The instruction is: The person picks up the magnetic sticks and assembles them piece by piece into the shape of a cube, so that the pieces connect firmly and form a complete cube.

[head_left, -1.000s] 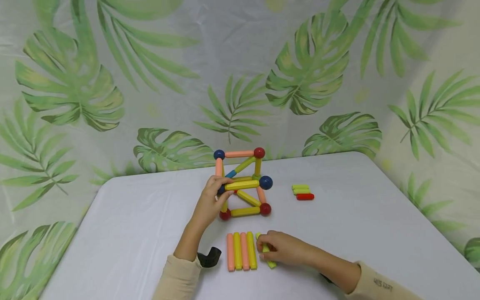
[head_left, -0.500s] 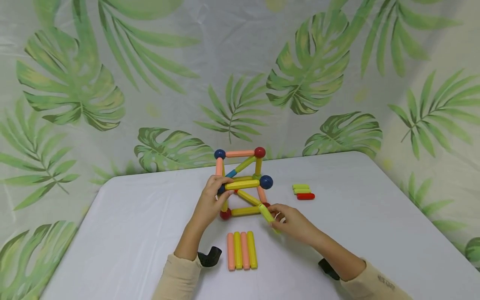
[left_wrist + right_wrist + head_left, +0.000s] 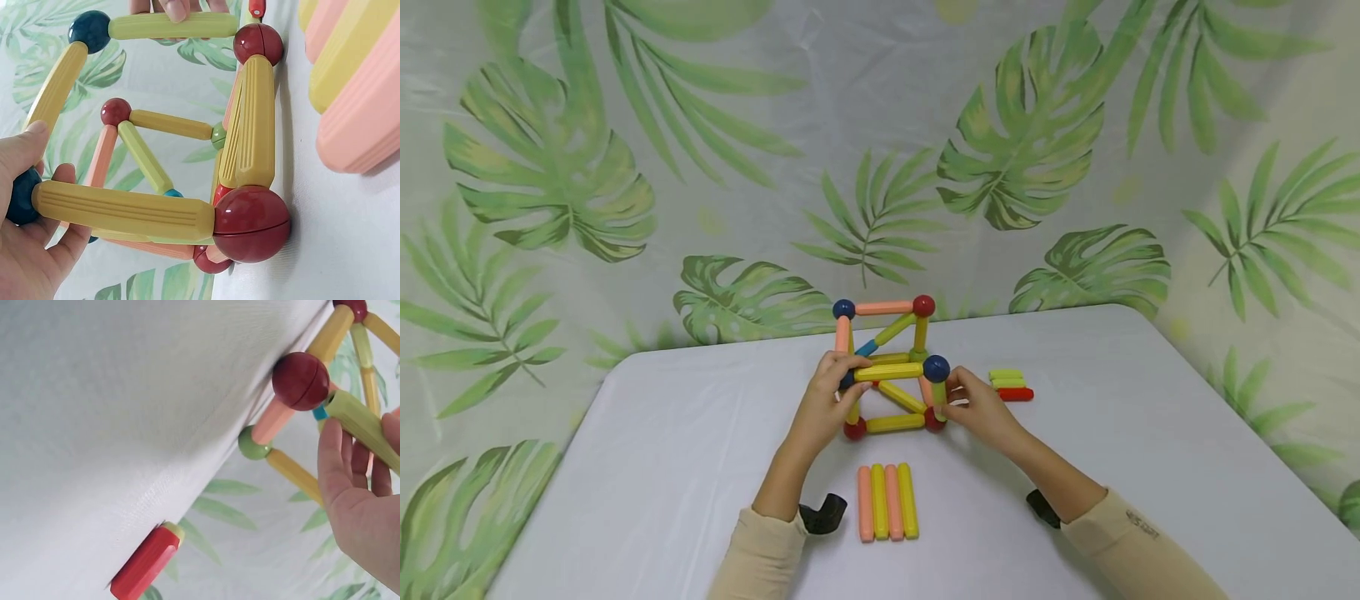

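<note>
White table (image 3: 647, 467): covered in a pale cloth, with a leaf-print curtain (image 3: 550, 167) hanging behind it.
Frame (image 3: 891, 367): a box of coloured sticks joined by balls, standing on the table's middle, between the two hands.
Left hand (image 3: 824, 406): fingers and thumb curled round the frame's near upper left corner, where a dark blue ball (image 3: 22, 197) sits in the palm and a ribbed yellow stick (image 3: 125, 211) runs off from it.
Right hand (image 3: 979, 406): at the frame's near right edge, fingers pinching a yellow-green stick (image 3: 362, 424) held upright.
Yellow-green stick's ends: upper end by the blue ball (image 3: 936, 367), lower end just at the dark red ball (image 3: 300, 380) resting on the table; whether either end is joined I cannot tell.
Hands: apart, one on each side of the frame, each clamped on a piece.
Four sticks (image 3: 888, 502): orange and yellow by turns, laid side by side, touching, on the table nearer the person than the frame.
Small pile (image 3: 1011, 385): two yellow-green sticks and a red stick (image 3: 145, 563), lying right of the frame, just beyond the right hand.
Sleeves: beige on both arms.
</note>
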Demonstrator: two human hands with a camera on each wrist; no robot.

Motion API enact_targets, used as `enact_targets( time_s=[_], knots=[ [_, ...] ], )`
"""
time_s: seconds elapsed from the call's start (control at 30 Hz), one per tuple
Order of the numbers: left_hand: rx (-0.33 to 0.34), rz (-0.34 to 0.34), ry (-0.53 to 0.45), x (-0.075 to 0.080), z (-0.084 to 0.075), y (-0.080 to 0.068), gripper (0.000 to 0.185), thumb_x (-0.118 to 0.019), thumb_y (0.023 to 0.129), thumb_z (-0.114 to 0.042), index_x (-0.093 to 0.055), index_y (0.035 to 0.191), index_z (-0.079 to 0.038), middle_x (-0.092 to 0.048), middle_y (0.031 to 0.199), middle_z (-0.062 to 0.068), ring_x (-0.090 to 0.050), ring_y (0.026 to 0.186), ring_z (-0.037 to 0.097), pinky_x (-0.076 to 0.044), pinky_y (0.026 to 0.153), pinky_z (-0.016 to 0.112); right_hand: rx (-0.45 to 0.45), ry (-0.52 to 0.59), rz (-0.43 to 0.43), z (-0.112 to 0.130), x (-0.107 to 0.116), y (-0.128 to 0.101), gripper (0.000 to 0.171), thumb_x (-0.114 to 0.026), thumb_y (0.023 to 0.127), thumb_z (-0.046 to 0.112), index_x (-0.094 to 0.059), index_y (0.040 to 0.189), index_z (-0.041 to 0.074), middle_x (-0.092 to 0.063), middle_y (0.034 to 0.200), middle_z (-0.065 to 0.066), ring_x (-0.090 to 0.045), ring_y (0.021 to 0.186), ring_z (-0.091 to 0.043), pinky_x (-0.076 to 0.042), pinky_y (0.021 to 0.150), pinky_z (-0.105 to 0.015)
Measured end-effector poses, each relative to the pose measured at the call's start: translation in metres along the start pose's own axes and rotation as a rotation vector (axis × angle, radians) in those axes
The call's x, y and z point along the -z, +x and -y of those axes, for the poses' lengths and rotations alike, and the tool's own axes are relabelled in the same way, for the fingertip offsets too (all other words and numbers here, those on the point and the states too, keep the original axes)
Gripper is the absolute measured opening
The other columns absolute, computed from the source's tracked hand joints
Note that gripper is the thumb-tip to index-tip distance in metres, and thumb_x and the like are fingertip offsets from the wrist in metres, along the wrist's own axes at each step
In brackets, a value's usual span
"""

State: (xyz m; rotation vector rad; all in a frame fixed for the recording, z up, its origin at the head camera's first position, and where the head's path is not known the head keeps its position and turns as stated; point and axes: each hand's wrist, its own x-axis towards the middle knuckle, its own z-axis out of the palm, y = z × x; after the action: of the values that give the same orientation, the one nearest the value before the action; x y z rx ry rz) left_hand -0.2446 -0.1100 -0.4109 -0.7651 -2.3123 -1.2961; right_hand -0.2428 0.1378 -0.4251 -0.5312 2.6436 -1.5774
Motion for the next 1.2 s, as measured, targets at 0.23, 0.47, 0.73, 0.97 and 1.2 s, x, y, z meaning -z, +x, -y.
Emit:
enact_targets(
  time_s=[0.23, 0.47, 0.73, 0.97, 1.2],
  knots=[
    [-0.011, -0.01, 0.0, -0.001, 0.0, 0.0, 0.028, -0.062, 0.082, 0.001, -0.059, 0.108, -0.008, -0.047, 0.106, 0.003, -0.05, 0.096, 0.014, -0.045, 0.083, 0.031, 0.054, -0.02, -0.018, -0.002, -0.003, 0.006, 0.029, -0.067, 0.079, 0.001, -0.05, 0.102, 0.005, -0.056, 0.093, -0.008, -0.058, 0.093, -0.029, -0.051, 0.073, -0.034],
    [0.003, -0.004, -0.006, 0.0, -0.001, 0.0, 0.028, -0.063, 0.082, -0.001, -0.059, 0.108, -0.008, -0.047, 0.107, 0.003, -0.049, 0.097, 0.014, -0.044, 0.085, 0.032, 0.039, 0.0, 0.017, -0.003, 0.005, 0.004, 0.031, -0.066, 0.081, 0.006, -0.049, 0.107, 0.003, -0.055, 0.098, -0.01, -0.055, 0.095, -0.027, -0.048, 0.079, -0.036],
    [0.036, 0.013, 0.018, 0.007, -0.007, 0.0, 0.031, -0.065, 0.083, -0.009, -0.056, 0.113, -0.013, -0.045, 0.117, 0.003, -0.047, 0.106, 0.016, -0.04, 0.091, 0.033, 0.059, -0.053, -0.012, -0.015, 0.051, -0.007, 0.034, -0.065, 0.083, 0.012, -0.049, 0.111, 0.001, -0.054, 0.105, -0.014, -0.053, 0.099, -0.034, -0.043, 0.085, -0.042],
    [0.07, -0.021, 0.149, 0.025, -0.012, -0.007, 0.042, -0.066, 0.083, -0.023, -0.049, 0.122, -0.017, -0.038, 0.126, 0.004, -0.05, 0.1, 0.021, -0.044, 0.083, 0.037, 0.0, -0.285, 0.003, -0.044, 0.081, -0.014, 0.039, -0.065, 0.083, 0.01, -0.049, 0.116, -0.001, -0.054, 0.11, -0.016, -0.049, 0.102, -0.033, -0.041, 0.086, -0.048],
    [0.141, -0.159, 0.136, 0.029, -0.012, -0.038, 0.042, -0.059, 0.088, -0.02, -0.037, 0.12, -0.005, -0.038, 0.117, 0.011, -0.051, 0.086, 0.016, -0.047, 0.073, 0.032, -0.029, -0.372, 0.055, -0.056, 0.089, -0.016, 0.037, -0.064, 0.082, 0.005, -0.05, 0.116, -0.003, -0.053, 0.112, -0.019, -0.046, 0.103, -0.037, -0.038, 0.086, -0.051]
  ],
)
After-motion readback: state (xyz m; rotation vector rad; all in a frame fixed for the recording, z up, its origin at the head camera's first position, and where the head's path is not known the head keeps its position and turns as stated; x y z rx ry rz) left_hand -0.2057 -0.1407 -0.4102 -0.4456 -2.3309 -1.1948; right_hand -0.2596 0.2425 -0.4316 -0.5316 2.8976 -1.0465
